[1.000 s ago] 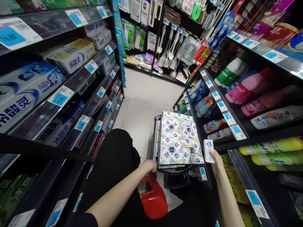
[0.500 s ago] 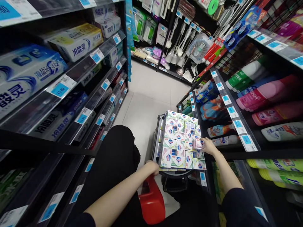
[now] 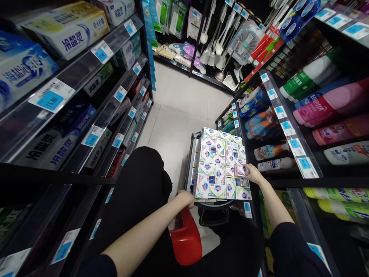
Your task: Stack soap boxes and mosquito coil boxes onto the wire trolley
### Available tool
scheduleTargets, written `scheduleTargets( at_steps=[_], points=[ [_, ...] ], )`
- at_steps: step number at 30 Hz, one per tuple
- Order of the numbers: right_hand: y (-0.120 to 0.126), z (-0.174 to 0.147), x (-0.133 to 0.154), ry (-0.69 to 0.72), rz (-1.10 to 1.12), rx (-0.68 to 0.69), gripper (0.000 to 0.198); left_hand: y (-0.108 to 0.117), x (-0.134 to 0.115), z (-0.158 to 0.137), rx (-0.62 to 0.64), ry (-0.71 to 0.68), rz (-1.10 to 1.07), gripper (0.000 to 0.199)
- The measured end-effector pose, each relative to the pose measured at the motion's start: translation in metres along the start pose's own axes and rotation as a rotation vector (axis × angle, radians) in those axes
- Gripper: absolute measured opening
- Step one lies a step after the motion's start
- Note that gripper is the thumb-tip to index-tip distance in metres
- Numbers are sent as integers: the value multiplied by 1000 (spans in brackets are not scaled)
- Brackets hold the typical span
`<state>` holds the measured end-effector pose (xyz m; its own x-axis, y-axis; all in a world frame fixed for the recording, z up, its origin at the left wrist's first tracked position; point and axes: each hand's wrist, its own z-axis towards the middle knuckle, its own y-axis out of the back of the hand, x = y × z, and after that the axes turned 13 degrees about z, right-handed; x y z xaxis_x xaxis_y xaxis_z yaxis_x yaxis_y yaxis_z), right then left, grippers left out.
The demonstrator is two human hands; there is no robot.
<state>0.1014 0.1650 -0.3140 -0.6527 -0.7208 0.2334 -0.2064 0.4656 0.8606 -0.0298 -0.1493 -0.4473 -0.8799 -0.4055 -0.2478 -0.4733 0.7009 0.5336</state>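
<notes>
My right hand (image 3: 253, 174) grips a small pink-and-white soap box (image 3: 240, 170) between thumb and fingers, low over the right side of a layer of soap boxes (image 3: 217, 189). These boxes, white with green and pink and a blue emblem, lie in rows on top of a dark-framed cart (image 3: 188, 161). Dark gaps show between some of them. My left hand (image 3: 186, 199) is closed at the cart's near left corner, just above a red plastic object (image 3: 186, 242); what its curled fingers hold is hidden.
Shelves of toothpaste boxes (image 3: 75, 32) run along the left, with price tags on their edges. On the right stand shelves of bottles (image 3: 331, 104). Brushes (image 3: 220, 50) hang at the aisle's far end, beyond the tiled floor (image 3: 178, 100). My black-clad knee (image 3: 141, 181) is left of the cart.
My right hand has lowered the soap box slightly onto or nearer the layer. The view has shifted a little; my left hand keeps its place by the cart corner.
</notes>
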Motion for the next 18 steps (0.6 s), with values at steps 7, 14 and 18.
scheduleTargets(
  at_steps=[7,14,18],
  points=[
    [0,-3,-1,1,11,7,70,-5,2,7,63,24,6,28],
    [0,-4,-1,-10,10,11,71,-7,4,9,-1,14,-14,38],
    [1,-5,-1,-22,19,17,72,-8,5,9,-58,-6,-36,42]
  ],
)
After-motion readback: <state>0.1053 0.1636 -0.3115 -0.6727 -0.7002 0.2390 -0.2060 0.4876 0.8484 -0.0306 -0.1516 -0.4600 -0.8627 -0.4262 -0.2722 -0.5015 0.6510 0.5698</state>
